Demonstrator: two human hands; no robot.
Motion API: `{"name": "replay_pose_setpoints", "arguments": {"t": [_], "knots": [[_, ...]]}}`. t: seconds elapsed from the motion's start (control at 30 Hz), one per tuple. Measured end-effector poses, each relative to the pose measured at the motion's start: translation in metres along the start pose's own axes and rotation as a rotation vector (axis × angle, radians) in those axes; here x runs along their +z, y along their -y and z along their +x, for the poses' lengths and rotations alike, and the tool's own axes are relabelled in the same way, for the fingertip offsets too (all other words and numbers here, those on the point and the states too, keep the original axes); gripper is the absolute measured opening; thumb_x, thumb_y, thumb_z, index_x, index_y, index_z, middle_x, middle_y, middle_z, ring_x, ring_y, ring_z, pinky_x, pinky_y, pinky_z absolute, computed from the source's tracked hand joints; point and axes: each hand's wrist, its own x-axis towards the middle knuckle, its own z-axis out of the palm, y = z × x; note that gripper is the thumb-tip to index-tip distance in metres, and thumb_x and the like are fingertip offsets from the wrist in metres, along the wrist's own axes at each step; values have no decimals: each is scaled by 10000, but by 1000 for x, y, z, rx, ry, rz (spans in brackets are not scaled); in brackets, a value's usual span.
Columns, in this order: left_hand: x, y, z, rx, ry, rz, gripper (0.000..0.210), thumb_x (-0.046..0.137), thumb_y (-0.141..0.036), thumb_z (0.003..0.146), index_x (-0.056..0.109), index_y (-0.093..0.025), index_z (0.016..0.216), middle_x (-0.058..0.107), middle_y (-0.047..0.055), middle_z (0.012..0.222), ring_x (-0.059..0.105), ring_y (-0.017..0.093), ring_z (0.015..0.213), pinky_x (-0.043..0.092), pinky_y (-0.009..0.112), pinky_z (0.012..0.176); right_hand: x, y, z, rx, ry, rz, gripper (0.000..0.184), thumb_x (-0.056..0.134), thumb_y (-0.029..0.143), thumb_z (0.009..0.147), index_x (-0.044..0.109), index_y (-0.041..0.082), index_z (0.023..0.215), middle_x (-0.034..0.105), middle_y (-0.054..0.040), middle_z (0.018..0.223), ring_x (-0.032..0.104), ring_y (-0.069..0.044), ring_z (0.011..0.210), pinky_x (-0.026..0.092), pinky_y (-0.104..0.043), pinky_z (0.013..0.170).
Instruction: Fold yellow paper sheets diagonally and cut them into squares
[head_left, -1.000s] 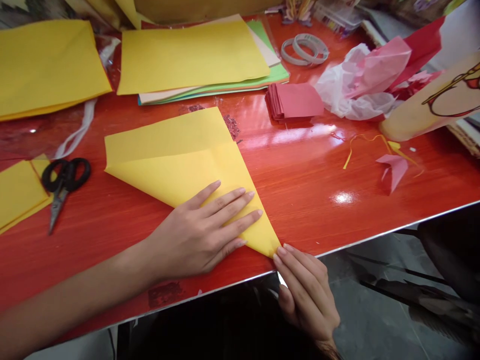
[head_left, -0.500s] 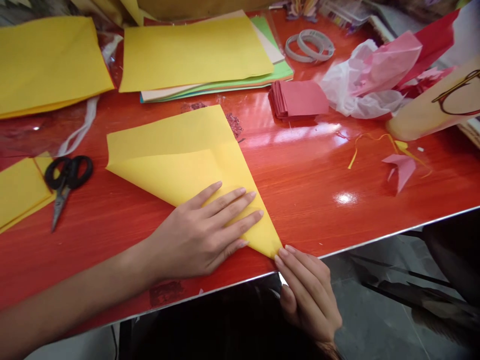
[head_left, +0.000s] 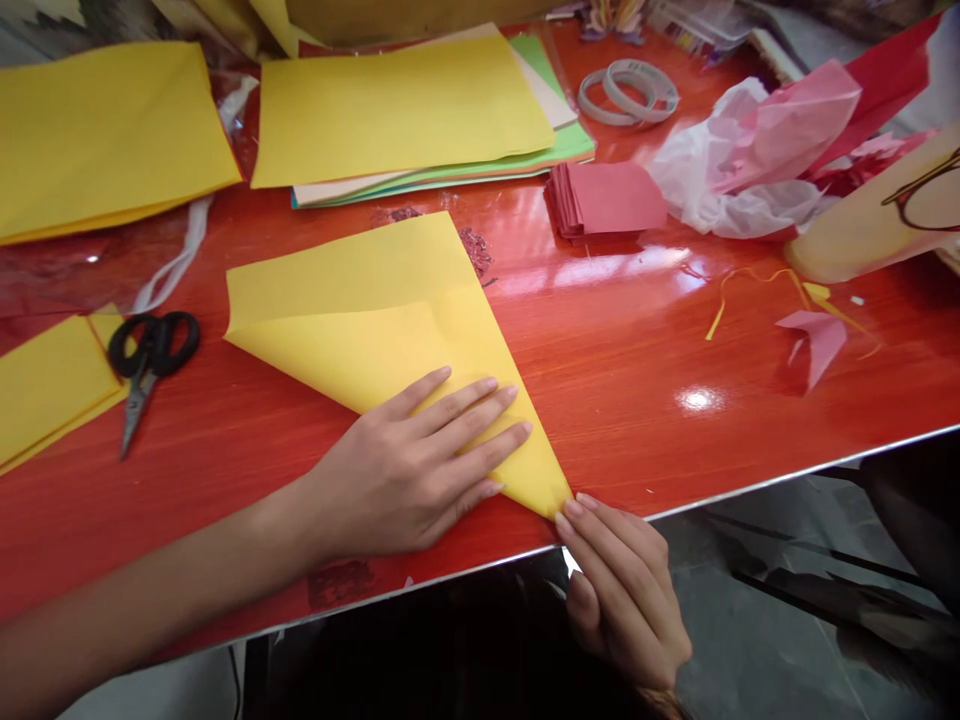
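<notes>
A sheet of yellow paper (head_left: 390, 270), folded over diagonally, lies on the red table. Its lower flap curves up along the left side, and its narrow corner points to the table's front edge. My left hand (head_left: 431, 465) lies flat on the folded part, fingers spread and pressing down. At the narrow corner, the fingertips of my right hand (head_left: 626, 580) touch the paper. Those fingers are stretched out side by side, and the thumb hangs apart from them below the table edge.
Black-handled scissors (head_left: 146, 365) and yellow paper pieces (head_left: 52, 390) lie left. Behind are stacked coloured sheets (head_left: 405, 110), more yellow sheets (head_left: 105, 140), tape rolls (head_left: 630, 92) and red paper squares (head_left: 611, 198). Crumpled tissue paper (head_left: 780, 140), a cup (head_left: 862, 215) and pink scraps (head_left: 817, 340) are right.
The whole view has shifted slightly, so everything sits a little further right. Both hands keep the same places on the yellow paper.
</notes>
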Motion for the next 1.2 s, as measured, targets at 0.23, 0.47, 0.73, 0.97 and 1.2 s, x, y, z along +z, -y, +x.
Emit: {"name": "replay_pose_setpoints", "arguments": {"t": [0.23,0.47,0.73,0.97,1.2], "knots": [[0,0,-1,-5,17,7,440,431,-297,930,440,-161,1348,412,103,1425,382,246,1321,300,453,1087,1,1,5,-12,-7,-6,227,473,78,848,667,29,954,700,-140,912,646,-229,966,520,-366,778],[0,0,-1,-8,15,7,440,431,-299,933,438,-162,1351,411,98,1427,383,245,1321,312,454,1080,3,4,10,15,-51,-21,209,481,71,841,674,53,921,705,-119,872,661,-210,922,533,-349,748],[0,-1,-1,-8,18,1,436,426,-299,935,445,-161,1348,410,97,1427,384,245,1320,325,447,1076,5,4,8,16,-60,-33,208,483,84,846,677,57,916,702,-117,870,662,-212,913,528,-349,750],[0,-1,0,-17,21,8,441,415,-305,940,435,-161,1356,398,95,1434,377,241,1324,327,449,1075,6,4,8,14,-77,-40,206,479,96,858,676,56,904,697,-111,871,661,-213,904,532,-350,728],[0,-1,0,-16,26,13,448,405,-308,942,426,-152,1362,389,98,1437,372,242,1327,319,454,1080,5,4,10,3,-59,-41,198,476,88,859,667,38,878,687,-124,854,646,-214,928,522,-343,747]]}}
